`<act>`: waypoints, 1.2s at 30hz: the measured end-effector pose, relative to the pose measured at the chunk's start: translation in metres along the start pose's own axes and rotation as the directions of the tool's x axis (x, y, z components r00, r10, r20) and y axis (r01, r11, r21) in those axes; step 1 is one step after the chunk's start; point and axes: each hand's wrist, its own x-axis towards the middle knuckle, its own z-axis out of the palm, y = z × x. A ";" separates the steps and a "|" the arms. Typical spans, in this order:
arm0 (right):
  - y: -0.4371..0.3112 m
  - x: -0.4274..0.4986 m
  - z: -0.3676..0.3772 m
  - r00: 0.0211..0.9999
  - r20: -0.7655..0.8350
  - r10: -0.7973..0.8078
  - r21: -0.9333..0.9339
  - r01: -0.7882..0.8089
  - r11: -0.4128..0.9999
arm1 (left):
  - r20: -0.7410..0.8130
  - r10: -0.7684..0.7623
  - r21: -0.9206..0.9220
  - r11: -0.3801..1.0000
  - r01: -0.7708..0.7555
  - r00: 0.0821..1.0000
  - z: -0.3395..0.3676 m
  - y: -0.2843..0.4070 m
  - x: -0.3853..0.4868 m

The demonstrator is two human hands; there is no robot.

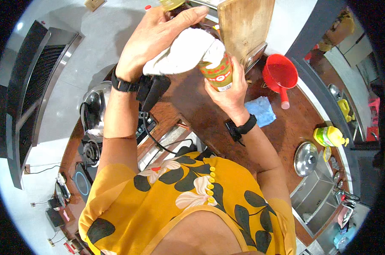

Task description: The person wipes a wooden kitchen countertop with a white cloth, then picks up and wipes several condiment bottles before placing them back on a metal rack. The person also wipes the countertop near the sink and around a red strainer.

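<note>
My right hand grips a container with a green and red label, probably a bottle. A white cloth lies against the container's upper part and hides much of it. My left hand holds the cloth from the other side, thumb stretched out over its top edge. Dark glassy surfaces show behind that thumb; whether they belong to the same container I cannot tell. A yellow-green cap or lid is partly cut off at the top edge, just beyond my left hand.
A wooden cutting board leans at the back. On the brown counter are a red dipper, a blue cloth, a metal lid and a yellow pump bottle. A sink is right; a lidded pot stands left.
</note>
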 end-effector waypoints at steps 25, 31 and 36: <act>-0.140 0.064 -0.242 0.965 0.207 0.158 0.507 -0.244 0.826 | 0.248 0.208 -0.350 0.930 -0.113 0.946 -0.012 0.029 -0.193; -0.162 0.041 -0.230 0.972 0.176 0.157 0.504 -0.226 0.833 | 0.211 0.244 -0.378 0.913 -0.151 0.947 -0.019 0.027 -0.206; -0.149 -0.005 -0.182 0.913 0.330 0.240 0.328 -0.350 0.878 | 0.038 0.243 -0.371 0.904 -0.212 0.969 -0.021 0.020 -0.210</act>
